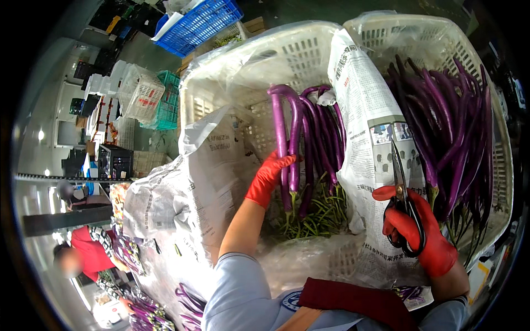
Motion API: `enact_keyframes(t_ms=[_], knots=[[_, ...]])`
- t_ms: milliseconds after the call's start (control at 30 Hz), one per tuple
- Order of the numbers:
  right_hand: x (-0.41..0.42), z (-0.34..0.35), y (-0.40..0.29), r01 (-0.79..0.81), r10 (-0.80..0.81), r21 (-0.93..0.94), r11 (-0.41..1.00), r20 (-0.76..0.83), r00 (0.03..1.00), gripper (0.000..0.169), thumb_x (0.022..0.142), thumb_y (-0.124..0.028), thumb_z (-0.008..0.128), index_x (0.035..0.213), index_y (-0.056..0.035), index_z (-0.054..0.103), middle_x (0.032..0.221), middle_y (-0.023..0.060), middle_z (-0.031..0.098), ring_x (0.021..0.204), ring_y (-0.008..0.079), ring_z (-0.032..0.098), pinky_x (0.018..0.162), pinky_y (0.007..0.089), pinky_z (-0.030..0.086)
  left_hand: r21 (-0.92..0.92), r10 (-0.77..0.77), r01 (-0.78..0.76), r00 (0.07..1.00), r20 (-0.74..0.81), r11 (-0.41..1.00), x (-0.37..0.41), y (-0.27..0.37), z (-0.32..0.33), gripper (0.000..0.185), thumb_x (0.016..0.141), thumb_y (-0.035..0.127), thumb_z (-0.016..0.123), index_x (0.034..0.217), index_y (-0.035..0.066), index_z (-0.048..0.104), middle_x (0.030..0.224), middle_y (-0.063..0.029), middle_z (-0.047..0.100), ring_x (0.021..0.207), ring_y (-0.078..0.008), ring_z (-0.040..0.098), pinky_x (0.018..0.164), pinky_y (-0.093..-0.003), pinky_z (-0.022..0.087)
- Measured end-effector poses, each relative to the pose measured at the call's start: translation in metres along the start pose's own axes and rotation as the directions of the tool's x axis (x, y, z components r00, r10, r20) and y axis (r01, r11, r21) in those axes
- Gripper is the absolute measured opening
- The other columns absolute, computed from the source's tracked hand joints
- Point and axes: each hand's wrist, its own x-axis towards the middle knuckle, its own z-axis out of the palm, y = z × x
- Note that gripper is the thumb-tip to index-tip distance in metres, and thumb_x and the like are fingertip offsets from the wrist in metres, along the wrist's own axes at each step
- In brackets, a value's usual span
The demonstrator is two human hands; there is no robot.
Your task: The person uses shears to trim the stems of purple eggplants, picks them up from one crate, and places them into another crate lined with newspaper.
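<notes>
Both my hands wear red rubber gloves. My left hand [271, 176] is closed round two long purple eggplants [285, 124], held over the left white plastic basket [184, 99]. Below them lie more long eggplants [321, 132] and a heap of cut green stems [325, 213]. In my right hand [418, 231] are black-handled scissors [398, 173], fingers in the loops, blades pointing up the picture above newspaper sheets [360, 99]. Beside that hand, the right white basket [503, 173] is filled with long eggplants [451, 116], their stems towards me.
Newspaper [215, 165] also drapes over the left basket's near-left wall. A blue crate [198, 27] stands beyond it, with teal and white crates [167, 101] farther left. A person in a red top [87, 252] is at lower left, beside bundled eggplants [151, 310].
</notes>
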Motion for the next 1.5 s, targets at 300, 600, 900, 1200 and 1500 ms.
enact_keyframes(t_ms=[300, 600, 900, 1200, 1500], knots=[[-0.005, 0.001, 0.006, 0.108, -0.098, -0.084, 0.991, 0.115, 0.989, 0.043, 0.087, -0.024, 0.058, 0.125, -0.0047, 0.054, 0.072, 0.0035, 0.059, 0.06, 0.0076, 0.05, 0.058, 0.023, 0.041, -0.28, 0.136, -0.063, 0.959, 0.25, 0.958, -0.047, 0.074, 0.055, 0.051, 0.078, 0.015, 0.073, 0.123, 0.001, 0.053, 0.108, -0.0149, 0.065, 0.101, -0.0251, 0.062, 0.087, -0.0384, 0.05], [-0.018, 0.021, 0.014, 0.013, 0.072, -0.188, 0.982, 0.437, 0.897, 0.037, 0.092, -0.018, 0.06, 0.127, -0.0081, 0.054, 0.074, 0.0016, 0.059, 0.065, 0.0046, 0.056, 0.056, 0.0189, 0.041, -0.32, 0.258, -0.136, 0.888, 0.38, 0.938, -0.11, 0.152, 0.082, 0.051, 0.082, 0.008, 0.067, 0.128, 0.0, 0.045, 0.111, -0.0187, 0.062, 0.099, -0.0316, 0.065, 0.053, -0.0267, 0.052], [-0.041, 0.055, -0.014, 0.458, -0.027, -0.617, 0.64, 0.578, 0.816, 0.034, 0.086, -0.022, 0.065, 0.115, -0.0046, 0.06, 0.073, 0.0126, 0.065, 0.063, 0.0203, 0.063, 0.06, 0.0349, 0.045, -0.285, 0.328, -0.213, 0.825, 0.46, 0.935, -0.168, 0.183, 0.107, 0.049, 0.084, 0.01, 0.066, 0.128, -0.001, 0.046, 0.114, -0.0184, 0.061, 0.102, -0.0312, 0.065, 0.053, -0.0228, 0.051], [-0.058, 0.07, -0.009, 0.42, -0.24, -0.887, 0.191, 0.372, 0.896, 0.03, 0.082, -0.031, 0.066, 0.091, -0.003, 0.064, 0.076, 0.0213, 0.062, 0.075, 0.0416, 0.059, 0.063, 0.0465, 0.044, -0.13, 0.346, -0.326, 0.92, 0.182, 0.936, -0.183, 0.173, 0.109, 0.034, 0.083, -0.002, 0.054, 0.117, -0.003, 0.055, 0.105, -0.0187, 0.067, 0.093, -0.0283, 0.068, 0.053, -0.0211, 0.046], [-0.064, 0.081, -0.016, 0.586, -0.14, -0.791, 0.176, 0.569, 0.81, 0.043, 0.084, -0.038, 0.065, 0.11, -0.0042, 0.06, 0.088, 0.0186, 0.064, 0.088, 0.0403, 0.059, 0.077, 0.0437, 0.046, -0.336, 0.455, -0.41, 0.888, 0.066, 0.848, -0.196, 0.196, 0.102, 0.034, 0.083, -0.006, 0.055, 0.116, -0.002, 0.049, 0.104, -0.0224, 0.064, 0.093, -0.0379, 0.067, 0.053, -0.0252, 0.05]])
